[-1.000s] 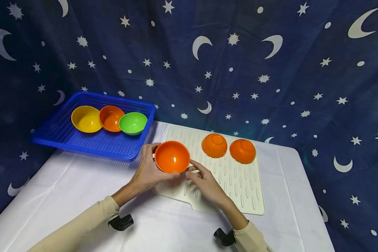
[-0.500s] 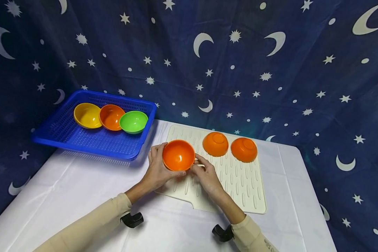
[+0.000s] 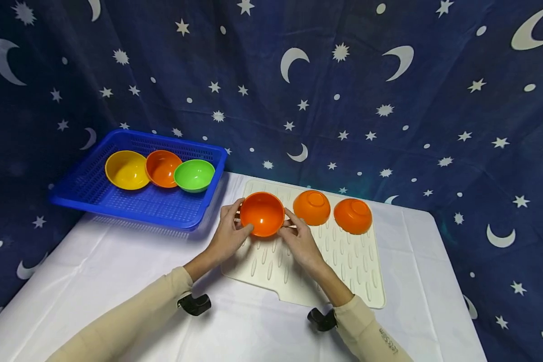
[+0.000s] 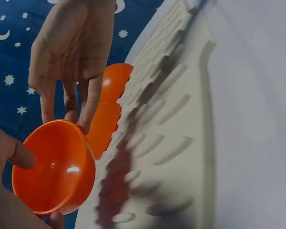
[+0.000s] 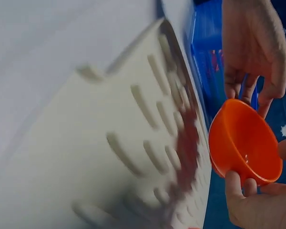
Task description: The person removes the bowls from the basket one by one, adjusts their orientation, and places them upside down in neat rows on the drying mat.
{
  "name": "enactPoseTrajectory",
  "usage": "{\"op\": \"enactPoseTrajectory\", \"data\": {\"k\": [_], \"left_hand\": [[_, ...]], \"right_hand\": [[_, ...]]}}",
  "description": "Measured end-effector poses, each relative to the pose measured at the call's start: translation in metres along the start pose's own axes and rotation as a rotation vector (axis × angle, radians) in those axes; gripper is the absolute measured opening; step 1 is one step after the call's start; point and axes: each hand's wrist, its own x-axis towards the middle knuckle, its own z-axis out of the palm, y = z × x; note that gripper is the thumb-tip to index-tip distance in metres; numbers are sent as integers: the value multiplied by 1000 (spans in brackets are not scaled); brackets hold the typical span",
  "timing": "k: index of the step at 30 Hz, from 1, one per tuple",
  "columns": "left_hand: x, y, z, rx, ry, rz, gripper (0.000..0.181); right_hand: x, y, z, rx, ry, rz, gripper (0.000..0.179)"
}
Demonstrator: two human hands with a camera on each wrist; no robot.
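An orange bowl (image 3: 262, 213) is held up between both hands above the left part of the cream ridged mat (image 3: 294, 281). Its inside faces the head camera. My left hand (image 3: 228, 236) grips the bowl's left side, the thumb over the near rim and the fingers behind. On the opposite side, my right hand (image 3: 302, 246) holds the wall with thumb and fingers. The left wrist view shows the left thumb (image 4: 21, 155) inside the rim. Two more orange bowls (image 3: 311, 207) (image 3: 353, 216) lie upside down at the mat's back right.
A blue perforated basket (image 3: 136, 213) stands at the back left. In it are a yellow bowl (image 3: 126, 170), an orange bowl (image 3: 163, 168) and a green bowl (image 3: 194, 176). A dark star-patterned curtain (image 3: 253, 65) hangs behind the white-covered table (image 3: 131, 266).
Both hands have carried the orange bowl right and slightly away from me, over the mat. The left thumb has moved from below the bowl onto its near rim. The overturned bowls stay put.
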Motion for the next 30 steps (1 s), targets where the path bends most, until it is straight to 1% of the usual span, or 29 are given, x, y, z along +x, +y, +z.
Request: {"op": "enactPoseTrajectory", "data": {"k": [2,5,8,10,12,15,17,19,23,26,27,30], "left_hand": [[5,2,0,-24,-17,8,61],[12,4,1,-29,-30,33,60],[17,4,1,10,-26,55,56],[20,3,1,19,-27,51,53],[20,2,2,11,-34,23,51],[20,-2,2,-29,-49,-29,49],[21,-5,2,-36,-45,-43,48],[23,-6,2,-35,-44,-39,47],[32,-9,3,-61,-57,-33,48],[39,-11,4,-93,-72,-57,49],[41,-12,4,-96,-74,-70,50],[46,-14,6,-74,-68,-75,51]], "right_hand": [[5,0,-2,20,0,-6,57],[12,-1,-7,92,-34,-20,65],[17,-1,-12,159,-71,-22,72],[20,-1,-15,166,-87,-14,76],[22,-1,-16,139,-99,2,78],[26,-1,-17,77,-111,40,86],[29,-1,-17,44,-121,63,91],[31,0,-17,29,-127,74,94],[37,2,-17,-4,-118,55,95],[42,5,-17,-30,-98,34,92],[43,6,-16,-35,-92,30,91],[47,10,-15,-18,-89,23,88]]}}
